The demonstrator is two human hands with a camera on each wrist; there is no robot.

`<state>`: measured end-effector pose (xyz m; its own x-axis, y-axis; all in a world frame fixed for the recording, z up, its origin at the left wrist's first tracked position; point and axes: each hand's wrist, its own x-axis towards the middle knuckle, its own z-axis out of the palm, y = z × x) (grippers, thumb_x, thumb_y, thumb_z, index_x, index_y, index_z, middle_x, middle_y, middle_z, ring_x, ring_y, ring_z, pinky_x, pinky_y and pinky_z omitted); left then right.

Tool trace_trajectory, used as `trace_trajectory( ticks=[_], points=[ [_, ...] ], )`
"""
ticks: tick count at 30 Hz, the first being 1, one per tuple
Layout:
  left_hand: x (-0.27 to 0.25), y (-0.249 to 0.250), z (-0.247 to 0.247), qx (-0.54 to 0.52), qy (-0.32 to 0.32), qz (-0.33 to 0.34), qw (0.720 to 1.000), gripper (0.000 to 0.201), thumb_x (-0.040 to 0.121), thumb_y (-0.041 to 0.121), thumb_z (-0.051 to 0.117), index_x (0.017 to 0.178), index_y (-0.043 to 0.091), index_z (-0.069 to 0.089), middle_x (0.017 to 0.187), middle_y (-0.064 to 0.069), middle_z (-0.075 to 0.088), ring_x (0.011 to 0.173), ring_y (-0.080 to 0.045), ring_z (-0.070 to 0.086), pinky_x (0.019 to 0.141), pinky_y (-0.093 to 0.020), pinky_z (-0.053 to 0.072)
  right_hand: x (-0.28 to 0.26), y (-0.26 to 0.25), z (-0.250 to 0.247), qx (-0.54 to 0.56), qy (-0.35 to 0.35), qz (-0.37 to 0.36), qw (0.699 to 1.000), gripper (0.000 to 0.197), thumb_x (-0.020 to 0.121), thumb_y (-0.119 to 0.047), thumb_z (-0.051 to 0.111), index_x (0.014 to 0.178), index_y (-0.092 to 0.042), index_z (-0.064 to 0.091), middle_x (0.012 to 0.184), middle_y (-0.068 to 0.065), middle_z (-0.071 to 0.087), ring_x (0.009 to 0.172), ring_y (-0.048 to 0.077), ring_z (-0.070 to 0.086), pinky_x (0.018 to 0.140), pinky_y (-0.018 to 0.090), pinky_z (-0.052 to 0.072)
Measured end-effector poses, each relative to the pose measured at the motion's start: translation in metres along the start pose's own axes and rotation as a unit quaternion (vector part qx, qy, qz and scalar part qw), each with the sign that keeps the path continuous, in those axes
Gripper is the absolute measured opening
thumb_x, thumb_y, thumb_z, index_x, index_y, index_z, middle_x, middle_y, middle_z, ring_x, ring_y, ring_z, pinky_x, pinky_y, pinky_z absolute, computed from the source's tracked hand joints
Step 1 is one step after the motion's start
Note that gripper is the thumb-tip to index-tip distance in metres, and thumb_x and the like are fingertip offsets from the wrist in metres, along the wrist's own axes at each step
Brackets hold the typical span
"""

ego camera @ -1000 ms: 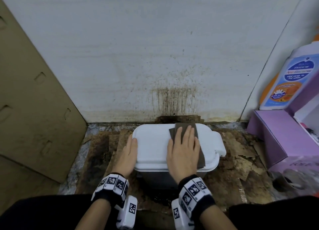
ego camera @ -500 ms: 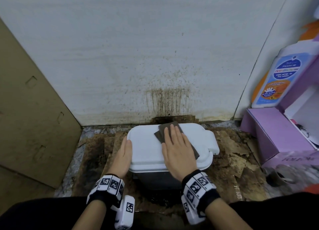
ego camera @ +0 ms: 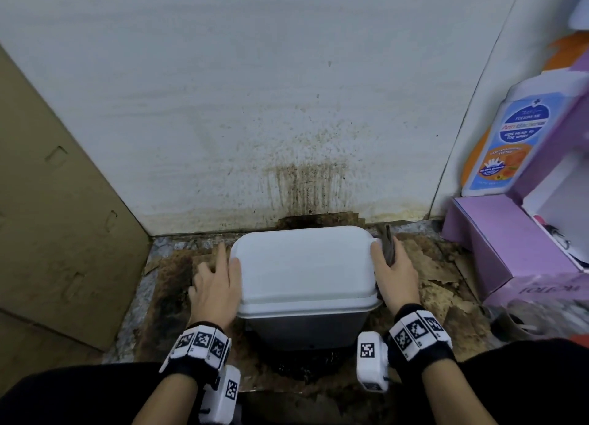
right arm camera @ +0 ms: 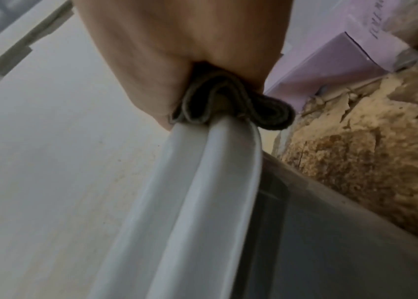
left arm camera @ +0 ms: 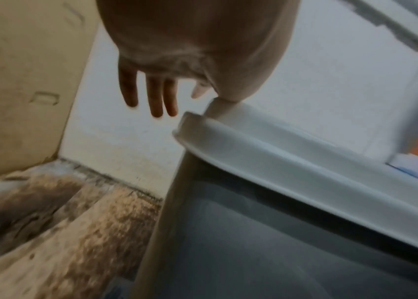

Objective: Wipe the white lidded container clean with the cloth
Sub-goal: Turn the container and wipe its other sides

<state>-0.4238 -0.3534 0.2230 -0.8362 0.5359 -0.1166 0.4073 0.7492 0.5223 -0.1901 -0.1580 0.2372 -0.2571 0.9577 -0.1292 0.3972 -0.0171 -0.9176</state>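
The white lidded container (ego camera: 302, 265) stands on the stained floor against the wall, its grey body (ego camera: 306, 329) showing below the lid. My left hand (ego camera: 220, 275) lies flat against its left side, fingers straight and thumb on the lid's corner; the left wrist view shows the same hand (left arm camera: 172, 101) at the lid rim (left arm camera: 292, 153). My right hand (ego camera: 392, 271) grips the dark cloth (ego camera: 387, 243) against the lid's right edge. In the right wrist view the cloth (right arm camera: 228, 101) is bunched over the lid rim (right arm camera: 203, 182) under my palm.
A brown cardboard panel (ego camera: 57, 208) leans at the left. A purple box (ego camera: 497, 243) and a bottle with a blue label (ego camera: 510, 138) stand at the right. The white wall (ego camera: 287, 106) behind has brown drip stains. The floor covering (ego camera: 446, 284) is peeling and dirty.
My right hand has slid with the cloth from the top of the lid to its right edge. The left hand stays at the left side.
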Motion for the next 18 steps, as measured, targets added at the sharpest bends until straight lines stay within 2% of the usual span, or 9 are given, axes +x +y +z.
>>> trace_trajectory(
  ticks=[2,4,6,7,9,13,15,18],
  points=[
    [-0.007,0.018,-0.008,0.053,0.082,0.059,0.993,0.057,0.104,0.048,0.023,0.158,0.028,0.017,0.142,-0.013,0.042,0.132,-0.033,0.037,0.111,-0.052,0.026,-0.001,0.002,-0.002,0.056,0.012,0.004,0.998,0.044,0.103,-0.043,0.049,0.144,-0.029,0.052,0.131,0.001,0.062,0.132,0.026,0.050,0.110,0.039,0.040],
    [-0.013,0.040,-0.013,0.011,0.110,0.134,0.985,0.055,0.105,0.042,0.030,0.156,0.023,0.023,0.150,-0.008,0.039,0.139,-0.027,0.032,0.114,-0.048,0.023,-0.002,0.002,-0.002,0.096,0.016,0.011,0.995,0.033,0.103,-0.042,0.048,0.131,-0.032,0.062,0.116,-0.003,0.065,0.124,0.025,0.055,0.101,0.039,0.045],
    [-0.017,0.064,-0.016,-0.017,0.096,0.216,0.972,0.051,0.105,0.040,0.034,0.153,0.023,0.030,0.152,0.000,0.038,0.141,-0.019,0.031,0.116,-0.041,0.022,-0.004,-0.004,0.001,0.137,0.010,0.014,0.990,0.025,0.103,-0.041,0.049,0.116,-0.028,0.066,0.106,-0.006,0.067,0.115,0.024,0.060,0.089,0.037,0.047],
    [-0.019,0.075,-0.017,-0.024,0.083,0.253,0.964,0.049,0.105,0.040,0.036,0.151,0.024,0.034,0.151,0.003,0.039,0.141,-0.016,0.032,0.116,-0.038,0.024,-0.006,-0.008,0.005,0.163,0.001,0.016,0.987,0.026,0.102,-0.041,0.049,0.114,-0.026,0.068,0.106,-0.007,0.069,0.113,0.023,0.062,0.089,0.039,0.049],
    [-0.023,0.095,-0.015,-0.047,0.051,0.299,0.952,0.046,0.104,0.041,0.039,0.148,0.025,0.040,0.151,0.008,0.040,0.140,-0.012,0.033,0.116,-0.036,0.028,-0.009,-0.016,0.013,0.211,-0.025,0.024,0.977,0.027,0.101,-0.044,0.052,0.116,-0.031,0.069,0.112,-0.008,0.072,0.112,0.019,0.065,0.098,0.046,0.052],
    [-0.023,0.115,-0.012,-0.077,-0.008,0.288,0.954,0.051,0.102,0.049,0.040,0.148,0.028,0.037,0.153,0.011,0.035,0.143,-0.008,0.028,0.119,-0.039,0.023,-0.017,-0.033,0.030,0.271,-0.083,0.029,0.959,0.022,0.100,-0.046,0.053,0.109,-0.037,0.072,0.109,-0.007,0.076,0.106,0.020,0.070,0.100,0.053,0.053],
    [-0.021,0.118,-0.011,-0.073,-0.027,0.262,0.962,0.057,0.100,0.055,0.040,0.149,0.027,0.034,0.154,0.008,0.033,0.144,-0.013,0.027,0.119,-0.041,0.022,-0.022,-0.040,0.036,0.292,-0.104,0.025,0.951,0.024,0.100,-0.045,0.054,0.112,-0.035,0.072,0.110,-0.004,0.076,0.106,0.023,0.071,0.101,0.056,0.052],
    [-0.015,0.118,-0.012,-0.051,-0.034,0.237,0.970,0.060,0.097,0.059,0.041,0.144,0.023,0.036,0.148,0.002,0.036,0.139,-0.019,0.031,0.114,-0.035,0.024,-0.029,-0.048,0.046,0.330,-0.137,0.025,0.934,0.023,0.102,-0.040,0.053,0.108,-0.033,0.075,0.112,0.001,0.076,0.109,0.025,0.070,0.104,0.057,0.049]
  ],
)
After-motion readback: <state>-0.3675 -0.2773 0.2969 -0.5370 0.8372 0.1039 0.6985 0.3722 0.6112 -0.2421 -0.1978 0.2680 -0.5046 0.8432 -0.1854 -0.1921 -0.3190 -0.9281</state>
